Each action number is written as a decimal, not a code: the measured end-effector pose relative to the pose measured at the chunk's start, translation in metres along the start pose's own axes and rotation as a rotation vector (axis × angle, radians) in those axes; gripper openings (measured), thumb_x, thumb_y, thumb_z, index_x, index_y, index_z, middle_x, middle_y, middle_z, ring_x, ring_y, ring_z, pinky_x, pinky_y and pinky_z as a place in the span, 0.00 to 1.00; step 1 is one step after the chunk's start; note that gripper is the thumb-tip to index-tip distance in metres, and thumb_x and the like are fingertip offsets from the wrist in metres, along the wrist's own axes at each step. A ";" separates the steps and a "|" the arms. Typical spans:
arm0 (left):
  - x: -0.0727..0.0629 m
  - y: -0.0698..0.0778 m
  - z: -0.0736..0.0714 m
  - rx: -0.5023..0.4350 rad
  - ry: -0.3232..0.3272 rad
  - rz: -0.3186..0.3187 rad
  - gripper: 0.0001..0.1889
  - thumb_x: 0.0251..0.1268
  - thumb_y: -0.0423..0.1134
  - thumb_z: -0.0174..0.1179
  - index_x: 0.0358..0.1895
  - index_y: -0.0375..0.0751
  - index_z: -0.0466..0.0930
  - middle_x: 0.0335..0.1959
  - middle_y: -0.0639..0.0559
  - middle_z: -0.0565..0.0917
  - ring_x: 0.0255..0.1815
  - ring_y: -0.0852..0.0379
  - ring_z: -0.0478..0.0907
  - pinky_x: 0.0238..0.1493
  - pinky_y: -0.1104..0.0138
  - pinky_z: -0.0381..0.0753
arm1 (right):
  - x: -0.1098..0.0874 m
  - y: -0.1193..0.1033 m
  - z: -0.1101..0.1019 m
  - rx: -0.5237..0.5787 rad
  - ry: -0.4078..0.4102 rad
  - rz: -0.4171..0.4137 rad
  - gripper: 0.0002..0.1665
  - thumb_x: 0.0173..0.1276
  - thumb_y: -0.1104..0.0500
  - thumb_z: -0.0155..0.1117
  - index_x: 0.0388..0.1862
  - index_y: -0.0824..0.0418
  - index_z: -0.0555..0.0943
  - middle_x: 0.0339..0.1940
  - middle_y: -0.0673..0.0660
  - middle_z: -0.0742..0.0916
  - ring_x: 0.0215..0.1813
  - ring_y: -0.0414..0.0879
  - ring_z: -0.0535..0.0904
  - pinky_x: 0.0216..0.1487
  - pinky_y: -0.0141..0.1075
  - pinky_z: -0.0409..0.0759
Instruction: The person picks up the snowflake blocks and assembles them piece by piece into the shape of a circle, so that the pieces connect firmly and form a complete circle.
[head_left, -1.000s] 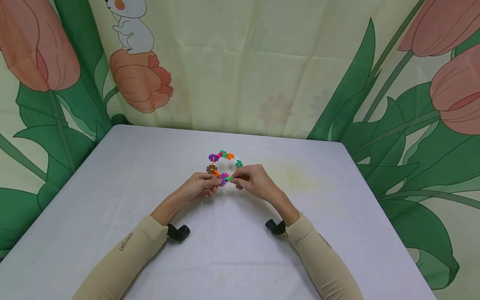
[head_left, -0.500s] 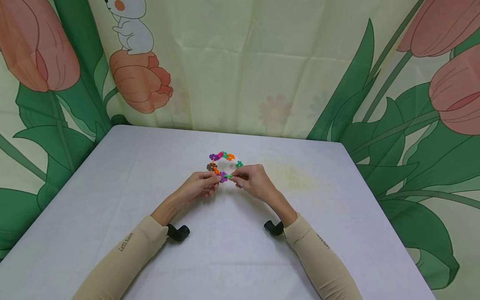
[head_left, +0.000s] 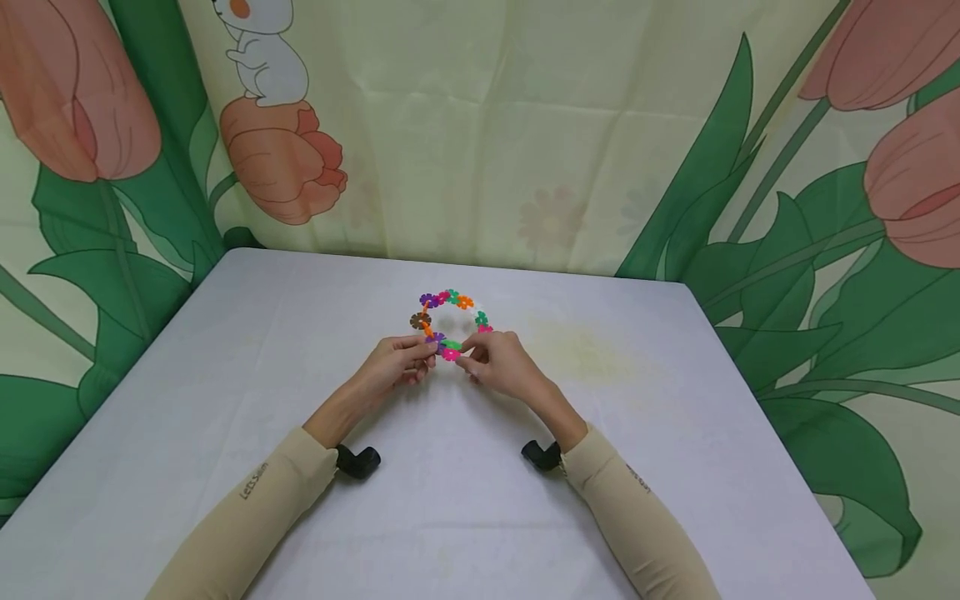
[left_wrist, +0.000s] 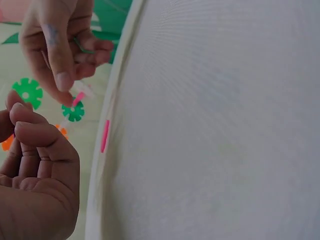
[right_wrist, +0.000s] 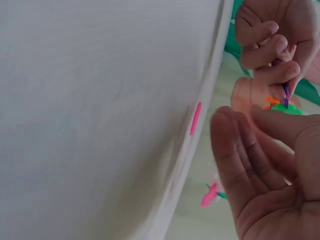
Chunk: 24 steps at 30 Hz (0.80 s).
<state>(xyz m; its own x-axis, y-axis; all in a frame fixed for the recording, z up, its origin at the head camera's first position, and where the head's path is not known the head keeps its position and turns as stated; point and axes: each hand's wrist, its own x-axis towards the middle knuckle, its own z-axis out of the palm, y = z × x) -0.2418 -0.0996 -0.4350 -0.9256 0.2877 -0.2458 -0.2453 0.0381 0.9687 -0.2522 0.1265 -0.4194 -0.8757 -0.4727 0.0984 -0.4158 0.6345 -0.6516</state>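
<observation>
A loop of notched, flower-shaped plastic snowflake discs (head_left: 420, 321) in several colours is held over the white table. My left hand (head_left: 393, 361) pinches a purple disc (head_left: 435, 340) at the loop's near side. A bright green disc (head_left: 451, 344) slots out from the purple one toward the right. My right hand (head_left: 502, 364) is beside that green disc, its thumb and index finger apart with nothing between them. Past its index finger shows the other end of the chain, a pink disc (head_left: 485, 328) joined to a green disc (head_left: 481, 317). A second pink disc (head_left: 450, 355) shows below the bright green one, lying flat in the right wrist view.
A white cloth covers the table (head_left: 465, 500). Behind it hangs a curtain (head_left: 480, 125) printed with tulips and a white animal. Each sleeve cuff carries a black wrist camera (head_left: 358, 462).
The loop has risen slightly away from me, and its ring looks wider. My right hand has let go of the bright green disc, its thumb and finger spreading apart.
</observation>
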 end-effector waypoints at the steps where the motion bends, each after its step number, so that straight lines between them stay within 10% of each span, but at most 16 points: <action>1: 0.000 0.001 0.000 -0.006 0.003 0.002 0.17 0.82 0.44 0.58 0.53 0.29 0.80 0.28 0.58 0.83 0.27 0.61 0.74 0.31 0.72 0.73 | 0.002 0.001 0.002 -0.008 -0.023 0.032 0.17 0.73 0.58 0.72 0.56 0.67 0.87 0.26 0.54 0.91 0.25 0.39 0.86 0.37 0.30 0.85; 15: 0.001 -0.001 -0.001 -0.051 -0.001 0.030 0.14 0.82 0.43 0.57 0.49 0.32 0.78 0.27 0.58 0.83 0.26 0.61 0.74 0.30 0.72 0.72 | 0.032 -0.014 0.020 -0.225 -0.172 0.284 0.17 0.78 0.57 0.67 0.60 0.63 0.84 0.19 0.53 0.81 0.16 0.42 0.77 0.21 0.28 0.73; 24: 0.002 -0.003 -0.003 -0.047 -0.012 0.022 0.14 0.82 0.43 0.58 0.49 0.33 0.79 0.28 0.59 0.83 0.27 0.61 0.74 0.31 0.72 0.72 | 0.030 -0.017 0.022 -0.281 -0.147 0.258 0.09 0.75 0.58 0.70 0.41 0.64 0.83 0.24 0.54 0.78 0.24 0.44 0.75 0.24 0.31 0.70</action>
<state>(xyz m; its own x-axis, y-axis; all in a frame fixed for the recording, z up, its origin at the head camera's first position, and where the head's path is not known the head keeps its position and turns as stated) -0.2439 -0.1016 -0.4383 -0.9276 0.2994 -0.2234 -0.2380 -0.0129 0.9712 -0.2658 0.0884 -0.4225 -0.9240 -0.3457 -0.1637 -0.2556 0.8765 -0.4080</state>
